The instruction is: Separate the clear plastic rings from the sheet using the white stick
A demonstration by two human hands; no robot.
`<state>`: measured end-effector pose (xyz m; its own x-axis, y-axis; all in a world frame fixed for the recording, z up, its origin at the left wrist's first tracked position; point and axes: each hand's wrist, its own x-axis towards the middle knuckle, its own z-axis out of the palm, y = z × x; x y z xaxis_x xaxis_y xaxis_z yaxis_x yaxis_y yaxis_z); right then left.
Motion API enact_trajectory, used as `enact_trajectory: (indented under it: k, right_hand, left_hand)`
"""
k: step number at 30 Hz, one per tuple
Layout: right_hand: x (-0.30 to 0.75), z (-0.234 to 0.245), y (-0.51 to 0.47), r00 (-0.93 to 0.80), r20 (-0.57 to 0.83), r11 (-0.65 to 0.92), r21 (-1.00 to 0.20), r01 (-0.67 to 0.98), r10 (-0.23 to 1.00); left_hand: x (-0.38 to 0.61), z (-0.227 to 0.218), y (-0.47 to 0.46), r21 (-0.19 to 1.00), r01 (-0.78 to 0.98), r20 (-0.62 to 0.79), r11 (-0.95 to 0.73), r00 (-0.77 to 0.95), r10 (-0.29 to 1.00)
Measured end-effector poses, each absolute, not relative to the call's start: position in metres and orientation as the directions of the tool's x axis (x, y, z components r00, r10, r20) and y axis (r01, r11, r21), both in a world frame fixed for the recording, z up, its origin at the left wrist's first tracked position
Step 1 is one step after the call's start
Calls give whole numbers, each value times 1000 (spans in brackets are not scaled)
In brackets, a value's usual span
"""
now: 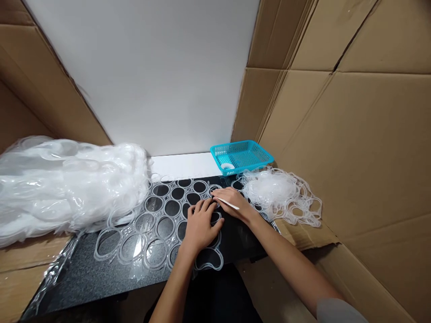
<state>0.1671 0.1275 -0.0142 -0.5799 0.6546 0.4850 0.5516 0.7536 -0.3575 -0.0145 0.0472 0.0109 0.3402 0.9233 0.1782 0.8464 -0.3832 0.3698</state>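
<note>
A clear, soft-looking sheet of joined rings with round holes (157,234) lies across the dark speckled tabletop (90,273). My left hand (202,223) rests on its right part, fingers spread and pressing down. Just to the right, my right hand (233,198) is closed around a thin white stick-like tool (227,203), held like a pen. The tool's working tip is hidden by the fingers, which are at the sheet's upper right edge, close to my left fingertips.
A thick stack of translucent white sheets (74,184) stands at the left. Behind my right hand is a turquoise basket (242,158) with a white piece (227,166) inside. A tangled heap of clear ring scraps (278,188) lies at right. Cardboard (363,148) walls the right side.
</note>
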Motion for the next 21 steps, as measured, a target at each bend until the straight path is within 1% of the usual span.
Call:
enact_trajectory:
  k: [2, 4, 8, 11, 14, 17, 21]
  right_hand:
    - [164, -16, 130, -588, 481, 751, -290, 593, 650]
    - [162, -16, 133, -584, 473, 737, -252, 628, 660]
    - [163, -4, 144, -527, 479, 678, -225, 700, 702]
    - [168, 13, 159, -458, 527, 635, -219, 740, 716]
    - [175, 32, 178, -385, 584, 604, -236, 762, 714]
    - [179, 47, 197, -339, 596, 581, -274, 766, 728]
    - [172, 56, 212, -261, 611, 563, -375, 736, 747]
  left_hand:
    - [-14, 10, 47, 370, 848, 180, -379, 335, 925]
    - [-14, 9, 48, 366, 851, 177, -377, 334, 926]
    - [-15, 8, 46, 360, 855, 176, -373, 330, 927]
    - [-16, 8, 45, 360, 852, 179, -380, 337, 924]
    - [-17, 8, 44, 355, 848, 178, -394, 352, 919]
    - [-18, 7, 43, 350, 847, 180, -399, 357, 916]
    - [-19, 6, 42, 350, 839, 190, -416, 371, 909]
